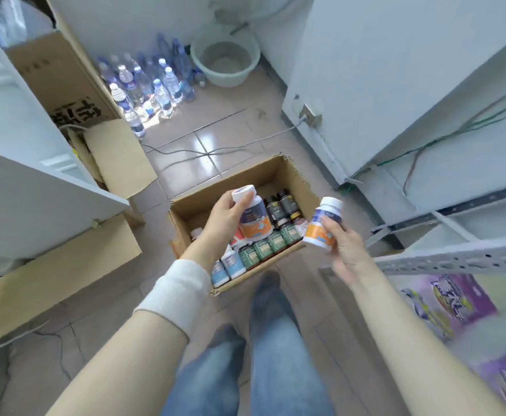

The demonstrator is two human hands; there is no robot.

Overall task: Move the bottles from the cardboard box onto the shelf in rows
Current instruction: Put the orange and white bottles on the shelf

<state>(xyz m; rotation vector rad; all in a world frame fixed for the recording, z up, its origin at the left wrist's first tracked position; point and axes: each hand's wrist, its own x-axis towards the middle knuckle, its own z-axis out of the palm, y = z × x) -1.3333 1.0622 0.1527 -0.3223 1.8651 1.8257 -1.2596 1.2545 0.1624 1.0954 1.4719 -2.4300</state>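
Left hand [226,217]: holding a white-capped plastic bottle with an orange and blue label [253,219] above the box. The bottle is tilting, cap up and to the left. The thumb is pressing near the cap and the other fingers are curling round behind the body, tips hidden. The grip is sitting high, so the heavy end is hanging free. My judgement is that a quick swing toward the shelf could work it loose.

Below it: an open brown cardboard box [191,213] is sitting on the tiled floor. It is carrying small dark bottles [281,205] at the far side, green-labelled bottles [271,246] along the near wall and blue-labelled white bottles [226,265] at the near left corner. A dropped bottle would be landing on these or on hard tile.

Right hand [346,250]: gripping a second white-capped orange-labelled bottle [323,223], fingers wrapping its lower half. The cap is leaning up and right, and the bottle is hanging between the box and the shelf.

Far right: a grey perforated metal shelf [455,259], front rail jutting toward that hand. Blurred purple printed packs [452,301] are lying on the tier beneath. I cannot tell where the rows are going.

Risks as I am reading them:
- Both hands are loaded, so neither is free to steady a wobbling bottle.
- A base could be clipping the rail on the way in.
- A bottle set down tilted could be toppling its neighbours.
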